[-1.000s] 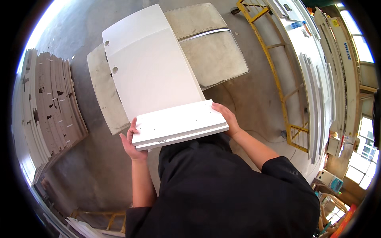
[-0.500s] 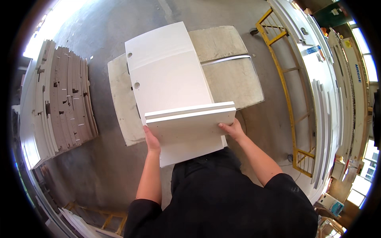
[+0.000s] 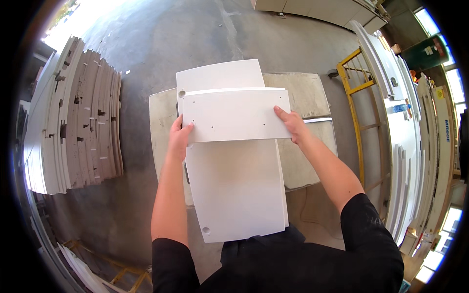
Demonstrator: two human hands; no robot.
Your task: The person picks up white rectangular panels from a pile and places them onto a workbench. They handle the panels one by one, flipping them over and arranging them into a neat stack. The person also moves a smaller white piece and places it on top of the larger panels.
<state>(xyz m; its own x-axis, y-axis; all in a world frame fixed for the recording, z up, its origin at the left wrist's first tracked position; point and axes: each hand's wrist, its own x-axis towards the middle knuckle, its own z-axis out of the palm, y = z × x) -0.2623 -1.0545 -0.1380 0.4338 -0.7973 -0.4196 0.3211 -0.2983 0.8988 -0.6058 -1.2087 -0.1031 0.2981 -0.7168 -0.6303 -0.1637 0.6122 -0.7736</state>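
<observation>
My left hand point(image 3: 181, 134) and my right hand point(image 3: 292, 125) grip a white panel point(image 3: 234, 115) by its two short ends. Its upper face has several small drilled holes. In the earlier view two boards showed in this grip; now I cannot tell whether a second lies beneath. The held panel crosses above a larger white door panel point(image 3: 237, 190), which has round hinge cups near its left edge. Whether the two touch is unclear. Below the large panel is a pale, worn slab-like support point(image 3: 297, 92) low over the floor.
To the left stands a stack of grey-brown boards point(image 3: 93, 117) with notched edges. A yellow wheeled rack point(image 3: 359, 127) runs along the right, beside long white panels point(image 3: 408, 146) with a plastic bottle point(image 3: 401, 108) on them. A pale cabinet-like row point(image 3: 312, 12) stands at the far edge.
Both hands have moved away from my body, carrying the white panel over the far part of the door panel. It has tilted from steep to flatter, showing its drilled face.
</observation>
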